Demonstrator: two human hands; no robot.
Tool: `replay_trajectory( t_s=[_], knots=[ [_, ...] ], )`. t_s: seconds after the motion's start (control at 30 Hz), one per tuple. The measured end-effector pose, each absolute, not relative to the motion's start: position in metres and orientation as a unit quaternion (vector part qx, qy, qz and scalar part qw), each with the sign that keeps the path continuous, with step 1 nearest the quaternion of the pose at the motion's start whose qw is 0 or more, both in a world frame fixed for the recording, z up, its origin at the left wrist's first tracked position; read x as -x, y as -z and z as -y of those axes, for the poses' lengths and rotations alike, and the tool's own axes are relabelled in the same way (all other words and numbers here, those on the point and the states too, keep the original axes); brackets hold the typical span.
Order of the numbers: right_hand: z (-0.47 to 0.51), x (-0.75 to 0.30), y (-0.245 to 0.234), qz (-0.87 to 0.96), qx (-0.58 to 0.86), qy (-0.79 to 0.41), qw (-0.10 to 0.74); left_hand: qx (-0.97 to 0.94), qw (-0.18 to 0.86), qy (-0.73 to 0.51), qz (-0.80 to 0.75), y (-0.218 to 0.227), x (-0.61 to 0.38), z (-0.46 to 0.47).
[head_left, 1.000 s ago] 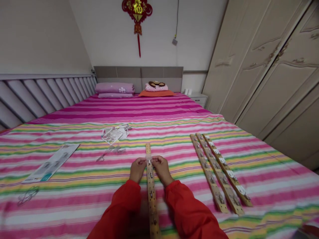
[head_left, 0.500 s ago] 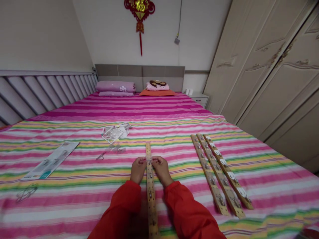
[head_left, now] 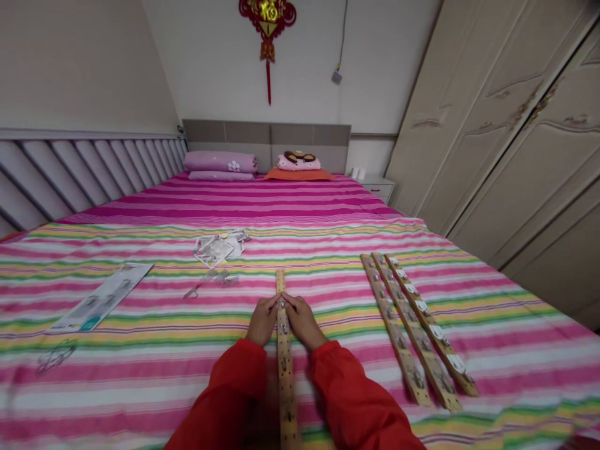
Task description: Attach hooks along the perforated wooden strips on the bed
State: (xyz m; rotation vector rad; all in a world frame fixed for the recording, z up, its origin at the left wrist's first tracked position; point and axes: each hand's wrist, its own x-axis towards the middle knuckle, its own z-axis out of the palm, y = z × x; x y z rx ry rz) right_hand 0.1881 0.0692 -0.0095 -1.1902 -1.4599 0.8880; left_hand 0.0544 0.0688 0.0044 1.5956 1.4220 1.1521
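Note:
A long narrow wooden strip [head_left: 285, 369] lies lengthwise before me, with small metal hooks spaced along it and holes showing near its far end. My left hand [head_left: 263, 317] is closed, its fingertips pressed on a small hook [head_left: 282, 305] near the strip's far part. From the other side my right hand [head_left: 302, 320] meets it, also closed, thumb and fingers at the same hook. The fingertips partly hide that hook.
Three similar strips [head_left: 407, 319] with hooks lie at the right, the outer one bearing white pieces. Leftward are a hook package [head_left: 103, 297], a wire-like item [head_left: 57, 356], loose clear hooks [head_left: 215, 279] and torn packaging [head_left: 222, 245]. A striped sheet [head_left: 154, 387] covers the bed.
Both hands have drawn their fingertips together over the strip, onto the hook, from its two edges. The view has shifted slightly; the other things lie as before.

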Motion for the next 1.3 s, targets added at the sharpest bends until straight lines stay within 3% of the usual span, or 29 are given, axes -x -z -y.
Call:
replay_trajectory(
  t_s=[0.3, 0.57, 1.07, 1.13, 1.27, 1.3],
  knots=[
    [-0.08, -0.19, 0.009, 0.634, 0.516, -0.374, 0.437, -0.618, 0.352, -0.401, -0.577, 0.003, -0.059, -0.076],
    [-0.075, -0.191, 0.014, 0.53, 0.456, -0.476, 0.534, -0.583, 0.379, -0.424, -0.581, 0.001, -0.055, -0.076],
    [-0.036, -0.194, 0.012, 0.482, 0.472, -0.511, 0.532, -0.547, 0.475, -0.435, -0.535, -0.009, -0.04, -0.041],
    [-0.032, -0.194, 0.008, 0.471, 0.485, -0.506, 0.536, -0.521, 0.424, -0.47, -0.573, -0.018, -0.015, -0.047],
    [-0.028, -0.193, 0.001, 0.45, 0.489, -0.504, 0.552, -0.427, 0.147, -0.541, -0.709, -0.039, 0.05, -0.065],
    [-0.027, -0.192, 0.0, 0.447, 0.486, -0.505, 0.555, -0.413, 0.121, -0.543, -0.721, -0.043, 0.064, -0.068]
  ],
)
